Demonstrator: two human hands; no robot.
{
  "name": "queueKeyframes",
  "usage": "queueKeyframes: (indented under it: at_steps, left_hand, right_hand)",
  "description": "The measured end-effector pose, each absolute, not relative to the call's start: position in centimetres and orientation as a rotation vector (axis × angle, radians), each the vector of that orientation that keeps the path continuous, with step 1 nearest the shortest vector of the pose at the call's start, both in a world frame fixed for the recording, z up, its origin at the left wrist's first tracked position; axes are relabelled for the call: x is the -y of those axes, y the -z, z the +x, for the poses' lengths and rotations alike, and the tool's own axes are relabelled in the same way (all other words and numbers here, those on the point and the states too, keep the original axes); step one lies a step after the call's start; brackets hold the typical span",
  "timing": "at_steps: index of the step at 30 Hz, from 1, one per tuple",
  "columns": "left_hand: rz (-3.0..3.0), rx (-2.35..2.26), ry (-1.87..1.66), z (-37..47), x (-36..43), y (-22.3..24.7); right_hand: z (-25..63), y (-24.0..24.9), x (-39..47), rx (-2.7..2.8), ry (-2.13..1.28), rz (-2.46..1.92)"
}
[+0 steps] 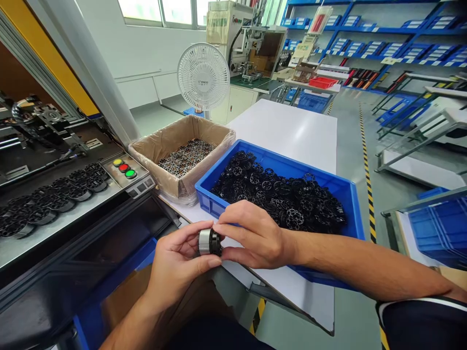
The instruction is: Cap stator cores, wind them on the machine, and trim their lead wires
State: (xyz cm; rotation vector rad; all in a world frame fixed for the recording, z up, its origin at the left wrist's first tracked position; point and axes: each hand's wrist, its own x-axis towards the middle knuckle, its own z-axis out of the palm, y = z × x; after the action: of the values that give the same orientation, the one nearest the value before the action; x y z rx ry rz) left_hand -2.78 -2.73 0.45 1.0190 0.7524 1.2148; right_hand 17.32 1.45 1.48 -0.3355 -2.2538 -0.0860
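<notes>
My left hand (178,260) is wrapped round a silver metal ring-shaped core (205,242), thumb below and fingers above. On the core's right side sits a black plastic part (216,242), which the fingers of my right hand (255,236) pinch at its edge. The two parts touch, held on their side above the table edge. Behind my right hand stands a blue bin (352,209) with many black plastic discs (292,194). A plastic-lined cardboard box (164,182) behind my hands holds many metal cores (188,158).
At the left is a machine with a metal ledge (83,209) bearing rows of black-and-silver assemblies (44,209) and coloured buttons (124,168). A white fan (203,78) stands behind the box. The white table (288,131) extends back; blue shelves (383,31) are farther off.
</notes>
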Motion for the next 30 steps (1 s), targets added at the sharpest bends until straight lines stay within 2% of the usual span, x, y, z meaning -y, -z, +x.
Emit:
queueKeyframes:
  at_steps: [8, 20, 28, 30]
  left_hand:
    - [1.059, -0.793, -1.226, -2.9, 2.8, -0.7]
    - [1.04, -0.76, -1.163, -3.1, 2.4, -0.4]
    - [1.07, -0.735, -1.14, -3.2, 2.9, 0.6]
    - [1.092, -0.706, -1.117, -3.1, 3.2, 0.7]
  right_hand:
    - [17.4, -1.4, -1.6, 2.234, 0.026, -0.279]
    - [17.3, -1.5, -1.5, 2.246, 0.141, -0.236]
    - [17.1, -1.3, -1.2, 2.244, -0.022, -0.279]
    - [17.2, -1.3, -1.7, 2.203, -0.149, -0.324]
